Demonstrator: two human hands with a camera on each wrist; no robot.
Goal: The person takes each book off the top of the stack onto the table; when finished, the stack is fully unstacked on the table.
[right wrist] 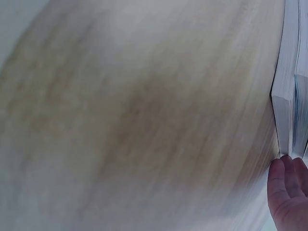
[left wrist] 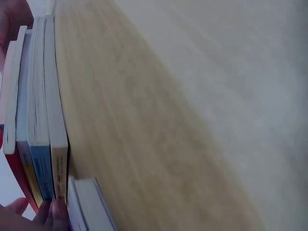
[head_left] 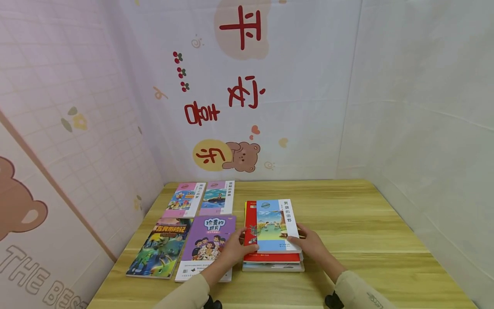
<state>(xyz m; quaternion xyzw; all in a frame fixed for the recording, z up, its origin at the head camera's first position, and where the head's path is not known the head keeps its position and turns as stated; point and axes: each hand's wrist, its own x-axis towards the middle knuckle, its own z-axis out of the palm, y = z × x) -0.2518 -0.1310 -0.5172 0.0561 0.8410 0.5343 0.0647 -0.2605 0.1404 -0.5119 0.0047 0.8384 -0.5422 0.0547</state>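
A stack of books (head_left: 272,257) lies on the wooden table in front of me. On top is a book with a blue cover and a white strip (head_left: 272,225), over a red book (head_left: 251,221) that shows at its left. My left hand (head_left: 231,251) is at the stack's left side, its fingertips against the spines and its thumb over the red cover. At the opposite side, my right hand (head_left: 310,245) touches the page edges with fairly straight fingers. Its thumb lies over the top book's edge. In the right wrist view, those fingers (right wrist: 291,178) meet the lowest books.
Left of the stack lie a purple book (head_left: 206,240), a green dinosaur book (head_left: 160,249) and two pink-covered books, one at far left (head_left: 184,199) and one beside it (head_left: 217,197). Printed white cloth (head_left: 301,86) hangs behind and at both sides of the table (head_left: 370,240).
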